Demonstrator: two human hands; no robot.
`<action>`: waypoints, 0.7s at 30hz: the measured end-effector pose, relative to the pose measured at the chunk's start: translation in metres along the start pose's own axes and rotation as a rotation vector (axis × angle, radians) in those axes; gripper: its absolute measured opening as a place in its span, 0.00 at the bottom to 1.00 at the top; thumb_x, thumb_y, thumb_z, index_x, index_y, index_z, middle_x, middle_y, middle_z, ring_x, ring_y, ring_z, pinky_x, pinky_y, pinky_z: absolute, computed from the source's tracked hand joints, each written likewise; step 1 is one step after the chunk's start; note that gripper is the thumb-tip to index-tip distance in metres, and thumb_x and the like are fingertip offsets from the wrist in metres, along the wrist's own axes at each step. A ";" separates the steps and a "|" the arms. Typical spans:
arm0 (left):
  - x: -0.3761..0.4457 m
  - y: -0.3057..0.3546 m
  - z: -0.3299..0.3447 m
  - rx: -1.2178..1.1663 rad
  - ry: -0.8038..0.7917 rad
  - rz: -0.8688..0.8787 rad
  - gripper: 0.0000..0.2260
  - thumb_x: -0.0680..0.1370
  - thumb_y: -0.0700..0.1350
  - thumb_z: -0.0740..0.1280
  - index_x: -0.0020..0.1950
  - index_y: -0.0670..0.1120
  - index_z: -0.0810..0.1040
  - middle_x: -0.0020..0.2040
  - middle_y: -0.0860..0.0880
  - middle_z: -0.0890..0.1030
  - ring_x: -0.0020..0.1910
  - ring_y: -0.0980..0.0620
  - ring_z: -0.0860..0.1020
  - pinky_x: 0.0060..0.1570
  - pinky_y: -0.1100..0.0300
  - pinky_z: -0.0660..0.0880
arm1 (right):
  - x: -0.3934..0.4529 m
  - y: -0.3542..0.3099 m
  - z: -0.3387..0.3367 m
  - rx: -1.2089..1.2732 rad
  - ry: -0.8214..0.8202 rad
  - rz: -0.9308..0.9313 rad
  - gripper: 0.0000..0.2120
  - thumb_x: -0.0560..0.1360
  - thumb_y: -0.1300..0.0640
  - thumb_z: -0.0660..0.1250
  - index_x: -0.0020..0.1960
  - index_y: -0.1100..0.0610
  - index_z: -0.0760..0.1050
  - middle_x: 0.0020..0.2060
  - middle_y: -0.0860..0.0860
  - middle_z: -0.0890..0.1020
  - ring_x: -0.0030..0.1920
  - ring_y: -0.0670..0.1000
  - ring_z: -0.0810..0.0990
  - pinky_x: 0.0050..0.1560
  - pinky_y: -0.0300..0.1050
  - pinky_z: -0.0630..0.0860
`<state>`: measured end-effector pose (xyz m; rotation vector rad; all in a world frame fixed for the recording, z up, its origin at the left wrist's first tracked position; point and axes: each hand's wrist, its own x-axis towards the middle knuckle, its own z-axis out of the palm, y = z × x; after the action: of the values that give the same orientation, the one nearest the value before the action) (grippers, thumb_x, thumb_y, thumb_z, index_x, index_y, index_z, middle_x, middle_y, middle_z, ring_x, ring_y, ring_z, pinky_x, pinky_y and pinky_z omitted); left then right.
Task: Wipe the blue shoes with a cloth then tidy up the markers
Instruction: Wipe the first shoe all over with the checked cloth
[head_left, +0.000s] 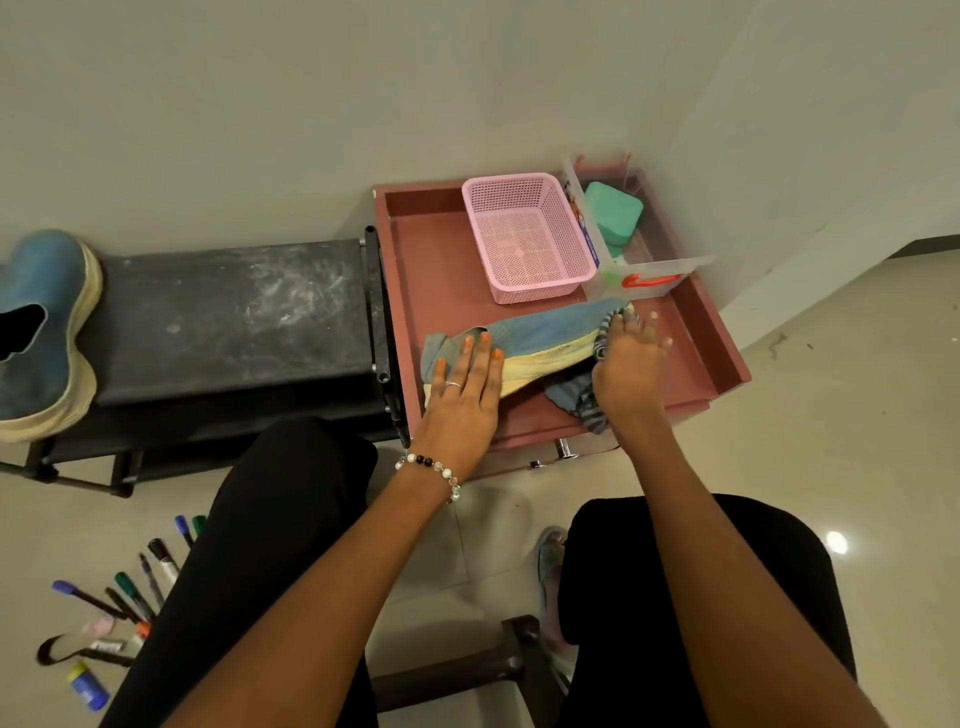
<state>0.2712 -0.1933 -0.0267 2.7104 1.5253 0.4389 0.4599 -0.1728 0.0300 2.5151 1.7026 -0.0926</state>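
One blue shoe (545, 338) with a pale yellow sole lies on its side in the reddish tray (431, 249). My left hand (465, 387) rests flat on its heel end, fingers straight. Near the toe, my right hand (631, 358) presses a grey-blue striped cloth (579, 397) against the shoe; the hand is blurred. The other blue shoe (44, 332) sits on the black bench (234, 317) at far left. Several markers (135, 592) lie scattered on the floor at lower left.
A pink mesh basket (527, 236) and a clear plastic box (647, 260) holding a green block stand at the back of the tray. A blue-capped bottle (88, 686) lies by the markers. A dark stool (498, 660) is under me, my knees on either side.
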 end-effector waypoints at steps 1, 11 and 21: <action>0.000 0.000 0.000 -0.005 -0.012 0.006 0.23 0.75 0.34 0.51 0.70 0.35 0.68 0.70 0.36 0.68 0.69 0.37 0.68 0.61 0.38 0.70 | -0.004 -0.003 0.001 0.003 -0.011 -0.002 0.32 0.76 0.60 0.62 0.76 0.63 0.53 0.76 0.59 0.55 0.75 0.62 0.51 0.73 0.61 0.52; 0.005 -0.007 -0.012 0.039 -0.247 -0.072 0.29 0.74 0.33 0.43 0.77 0.36 0.48 0.77 0.38 0.48 0.76 0.38 0.50 0.73 0.41 0.53 | -0.037 -0.046 0.011 -0.057 0.059 -0.145 0.28 0.79 0.59 0.55 0.77 0.61 0.50 0.77 0.57 0.51 0.76 0.60 0.45 0.71 0.65 0.41; 0.003 -0.003 -0.009 0.028 -0.158 0.012 0.24 0.75 0.35 0.49 0.71 0.35 0.67 0.71 0.36 0.67 0.70 0.37 0.68 0.60 0.38 0.72 | -0.020 -0.027 0.010 0.020 0.022 0.031 0.29 0.79 0.60 0.56 0.75 0.68 0.49 0.75 0.65 0.52 0.75 0.65 0.48 0.73 0.62 0.48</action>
<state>0.2679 -0.1899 -0.0182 2.7025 1.4860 0.1988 0.4270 -0.1825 0.0206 2.5646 1.6786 -0.0806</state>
